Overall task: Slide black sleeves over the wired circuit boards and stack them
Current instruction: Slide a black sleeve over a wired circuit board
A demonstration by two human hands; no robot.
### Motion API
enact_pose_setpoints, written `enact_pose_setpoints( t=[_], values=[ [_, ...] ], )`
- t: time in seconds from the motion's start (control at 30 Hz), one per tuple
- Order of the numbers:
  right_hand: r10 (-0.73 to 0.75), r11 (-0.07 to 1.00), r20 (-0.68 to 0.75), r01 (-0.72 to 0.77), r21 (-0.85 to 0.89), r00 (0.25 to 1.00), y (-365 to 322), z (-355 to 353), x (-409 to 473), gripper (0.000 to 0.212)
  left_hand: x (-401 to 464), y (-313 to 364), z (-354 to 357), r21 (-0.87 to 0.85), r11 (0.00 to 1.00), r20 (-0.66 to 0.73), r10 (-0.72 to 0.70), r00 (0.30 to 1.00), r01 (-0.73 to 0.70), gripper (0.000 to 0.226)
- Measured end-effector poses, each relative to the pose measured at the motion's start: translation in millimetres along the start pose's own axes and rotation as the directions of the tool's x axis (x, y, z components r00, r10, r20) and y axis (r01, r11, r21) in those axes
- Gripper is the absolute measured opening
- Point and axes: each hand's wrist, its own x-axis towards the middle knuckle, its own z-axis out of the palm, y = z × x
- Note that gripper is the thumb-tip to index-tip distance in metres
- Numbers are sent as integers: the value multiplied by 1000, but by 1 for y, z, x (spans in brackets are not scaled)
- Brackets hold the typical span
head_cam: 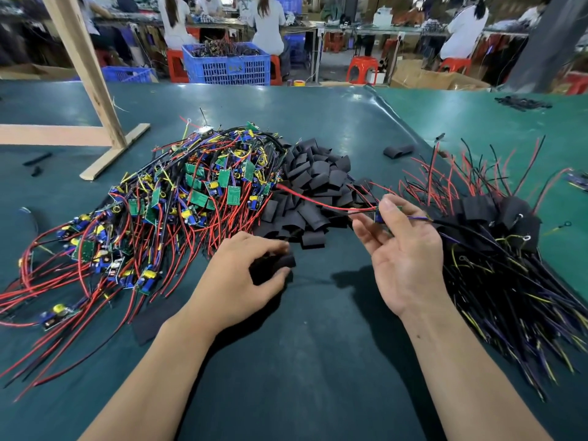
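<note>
Left hand (241, 275) grips a black sleeve (273, 264); right hand (404, 249) pinches a red-wired board (380, 214).

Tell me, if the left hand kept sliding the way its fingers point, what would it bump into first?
Probably the pile of loose black sleeves, just beyond the sleeve the left hand grips; depth is uncertain.

On the dark green tabletop (318, 345), the left hand (241, 278) grips a flat black sleeve (280, 262). The right hand (404, 249), palm up, pinches a small wired circuit board (380, 214). Bare green boards with red wires (152, 211) lie left, loose black sleeves (315, 183) between, sleeved boards (502, 218) stacked right.
</note>
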Motion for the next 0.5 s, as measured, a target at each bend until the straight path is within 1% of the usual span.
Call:
enact_pose_setpoints(
  t=[0.1, 0.2, 0.3, 0.4, 0.5],
  values=[
    [-45, 999, 7, 45, -13, 999, -1, 1, 0, 15, 0, 4, 0, -163, 987, -202, -26, 979, -8, 34],
    [-68, 997, -2, 68, -31, 998, -2, 2, 0, 14, 2, 4, 1, -181, 979, -337, 30, 941, -96, 35],
    [-100, 993, -17, 99, -58, 995, -4, -1, 2, 21, 2, 5, 3, -202, 967, -391, 64, 918, -153, 38],
    [-140, 984, -18, 137, -110, 990, -2, -3, 3, 14, 3, 4, 6, -188, 963, -423, 100, 901, -195, 41],
    [-163, 980, -41, 157, -122, 986, 1, -2, 2, 12, 4, 0, 5, -172, 966, -434, 100, 896, -191, 40]
  ],
)
